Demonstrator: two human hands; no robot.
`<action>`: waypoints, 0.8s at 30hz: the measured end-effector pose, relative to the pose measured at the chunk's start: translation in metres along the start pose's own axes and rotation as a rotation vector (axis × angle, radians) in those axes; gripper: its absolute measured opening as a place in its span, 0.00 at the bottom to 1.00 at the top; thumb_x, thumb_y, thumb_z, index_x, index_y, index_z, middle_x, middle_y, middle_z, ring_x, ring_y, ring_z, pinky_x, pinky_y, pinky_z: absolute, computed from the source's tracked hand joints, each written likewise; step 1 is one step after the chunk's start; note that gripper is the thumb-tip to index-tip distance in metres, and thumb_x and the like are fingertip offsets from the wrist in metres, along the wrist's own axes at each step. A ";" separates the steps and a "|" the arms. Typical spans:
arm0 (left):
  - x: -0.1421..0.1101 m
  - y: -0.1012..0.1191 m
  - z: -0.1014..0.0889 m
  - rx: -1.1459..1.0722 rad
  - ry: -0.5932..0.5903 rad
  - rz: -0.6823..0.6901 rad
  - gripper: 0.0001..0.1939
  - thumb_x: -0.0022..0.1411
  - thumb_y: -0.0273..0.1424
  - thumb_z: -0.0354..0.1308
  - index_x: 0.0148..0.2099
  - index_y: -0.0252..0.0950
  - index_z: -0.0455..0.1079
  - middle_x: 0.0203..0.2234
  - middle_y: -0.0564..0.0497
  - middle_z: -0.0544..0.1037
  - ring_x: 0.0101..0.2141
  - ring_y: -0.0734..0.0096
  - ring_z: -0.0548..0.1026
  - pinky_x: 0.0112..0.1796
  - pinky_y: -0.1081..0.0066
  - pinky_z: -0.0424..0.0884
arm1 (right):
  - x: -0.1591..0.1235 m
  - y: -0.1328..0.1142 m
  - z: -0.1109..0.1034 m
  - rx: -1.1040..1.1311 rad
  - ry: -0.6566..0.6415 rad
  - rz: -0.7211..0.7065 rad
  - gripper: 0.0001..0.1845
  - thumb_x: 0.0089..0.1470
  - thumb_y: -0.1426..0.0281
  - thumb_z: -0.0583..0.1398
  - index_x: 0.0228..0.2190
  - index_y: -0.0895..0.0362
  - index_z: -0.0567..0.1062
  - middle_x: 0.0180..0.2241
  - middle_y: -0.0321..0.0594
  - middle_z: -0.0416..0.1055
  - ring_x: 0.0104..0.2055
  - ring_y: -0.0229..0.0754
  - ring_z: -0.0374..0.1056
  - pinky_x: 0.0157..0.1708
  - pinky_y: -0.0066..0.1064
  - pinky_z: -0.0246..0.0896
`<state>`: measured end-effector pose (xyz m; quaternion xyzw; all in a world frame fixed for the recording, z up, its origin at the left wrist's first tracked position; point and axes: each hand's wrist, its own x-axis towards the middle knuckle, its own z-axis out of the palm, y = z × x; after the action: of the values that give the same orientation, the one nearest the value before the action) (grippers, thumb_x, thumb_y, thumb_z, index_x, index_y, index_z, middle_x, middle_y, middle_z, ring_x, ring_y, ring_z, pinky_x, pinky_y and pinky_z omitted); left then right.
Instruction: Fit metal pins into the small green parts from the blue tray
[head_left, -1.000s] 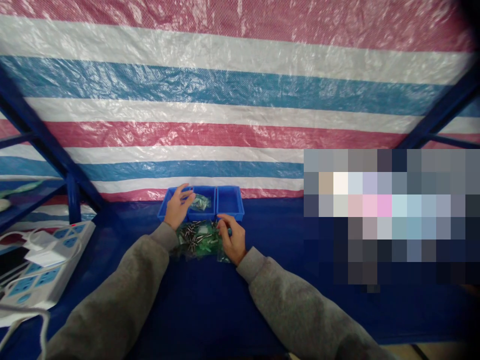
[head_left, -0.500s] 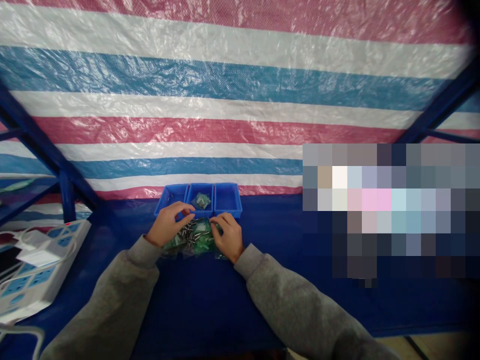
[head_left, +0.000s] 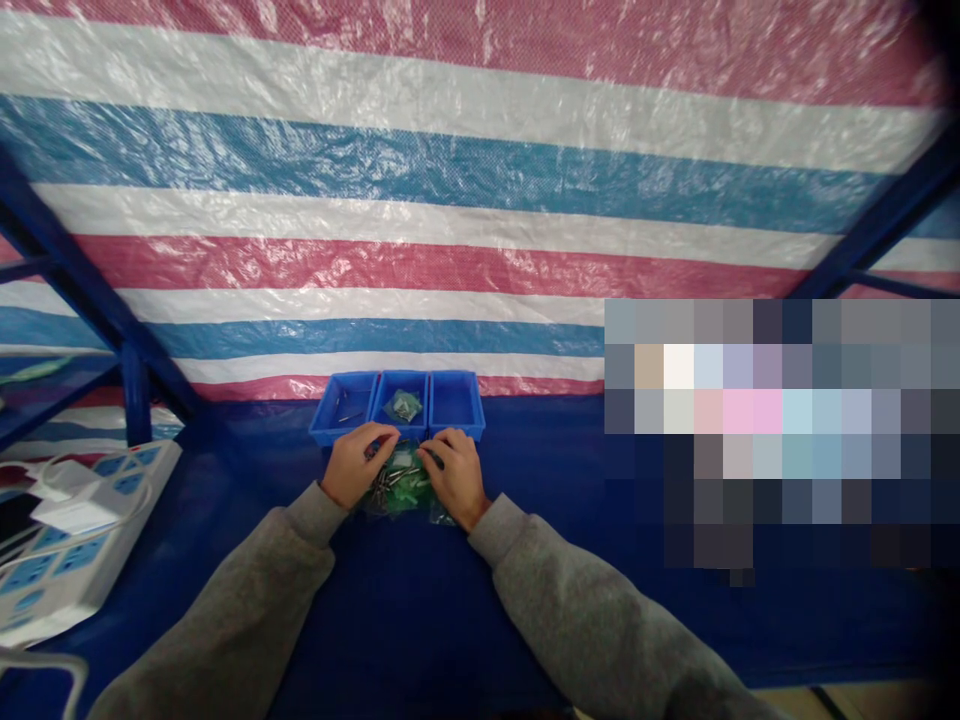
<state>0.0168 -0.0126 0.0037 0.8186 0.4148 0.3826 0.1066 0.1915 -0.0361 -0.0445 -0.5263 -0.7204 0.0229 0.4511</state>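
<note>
On the blue tabletop, a pile of thin metal pins or screws (head_left: pixel 388 488) lies mixed with green plastic packets (head_left: pixel 409 490). My left hand (head_left: pixel 355 468) is over the pile's left side, thumb and forefinger brought together; whatever is between them is too small to make out. At the right side, my right hand (head_left: pixel 456 478) has its thumb and fingers pinched near the packets, the tips' contents unclear. Just behind stand three blue bins: the left bin (head_left: pixel 321 430) holds a few thin pieces, the middle bin (head_left: pixel 401 432) a clear packet (head_left: pixel 405 405), and the right bin (head_left: pixel 454 402) shows a bare floor.
White power strips (head_left: pixel 90 570) with plugged-in chargers and cables lie on the left. Blue frame posts (head_left: pixel 135 390) rise at both sides. A striped plastic sheet (head_left: pixel 450 270) hangs behind the bins. A blurred-out patch covers the right side.
My left hand has shifted right, nearer my right hand, and its thumb and forefinger have closed. Thin pieces in the left bin now show. My right hand stays nearly in place.
</note>
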 end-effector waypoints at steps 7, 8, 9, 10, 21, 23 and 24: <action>-0.005 0.000 0.005 0.006 0.012 0.046 0.10 0.61 0.35 0.51 0.38 0.37 0.72 0.33 0.48 0.77 0.36 0.67 0.74 0.41 0.68 0.68 | 0.001 0.000 0.000 -0.030 -0.026 0.013 0.06 0.53 0.66 0.61 0.33 0.54 0.76 0.34 0.40 0.69 0.39 0.43 0.61 0.39 0.35 0.52; -0.005 0.000 0.006 0.006 0.011 0.049 0.10 0.61 0.35 0.51 0.38 0.37 0.72 0.33 0.48 0.77 0.36 0.67 0.74 0.41 0.68 0.68 | 0.001 0.000 0.000 -0.033 -0.026 0.014 0.06 0.53 0.66 0.61 0.33 0.54 0.77 0.33 0.40 0.69 0.39 0.42 0.61 0.39 0.35 0.52; -0.005 0.000 0.006 0.006 0.010 0.052 0.10 0.61 0.35 0.51 0.38 0.37 0.72 0.33 0.48 0.77 0.36 0.67 0.74 0.41 0.68 0.68 | 0.001 0.000 0.001 -0.034 -0.025 0.013 0.06 0.53 0.67 0.60 0.32 0.54 0.77 0.33 0.40 0.69 0.38 0.42 0.61 0.39 0.35 0.52; -0.006 0.000 0.007 0.005 0.009 0.055 0.10 0.61 0.35 0.51 0.38 0.37 0.72 0.33 0.48 0.77 0.36 0.67 0.74 0.41 0.68 0.68 | 0.001 0.000 0.001 -0.035 -0.022 0.013 0.06 0.54 0.67 0.60 0.32 0.54 0.77 0.33 0.40 0.69 0.38 0.42 0.61 0.39 0.35 0.52; -0.008 0.001 0.009 -0.001 -0.007 0.062 0.09 0.61 0.34 0.52 0.38 0.37 0.72 0.33 0.48 0.77 0.36 0.67 0.74 0.41 0.69 0.69 | 0.002 0.002 0.002 -0.025 -0.019 0.017 0.07 0.55 0.68 0.58 0.33 0.54 0.77 0.32 0.40 0.69 0.38 0.42 0.61 0.39 0.35 0.52; -0.008 0.001 0.009 0.012 -0.017 0.075 0.10 0.62 0.34 0.51 0.39 0.37 0.72 0.33 0.48 0.77 0.36 0.68 0.74 0.41 0.69 0.69 | 0.002 0.002 0.003 -0.028 -0.020 0.014 0.07 0.55 0.67 0.59 0.33 0.54 0.77 0.32 0.40 0.69 0.38 0.42 0.61 0.39 0.35 0.52; -0.008 0.001 0.009 0.020 -0.020 0.082 0.10 0.62 0.34 0.51 0.39 0.37 0.72 0.33 0.48 0.77 0.36 0.68 0.75 0.42 0.69 0.69 | 0.002 0.002 0.003 -0.031 -0.022 0.011 0.07 0.55 0.67 0.59 0.33 0.54 0.77 0.33 0.40 0.69 0.38 0.42 0.61 0.39 0.35 0.52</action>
<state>0.0208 -0.0177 -0.0058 0.8396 0.3837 0.3744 0.0870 0.1910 -0.0324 -0.0464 -0.5368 -0.7228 0.0198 0.4346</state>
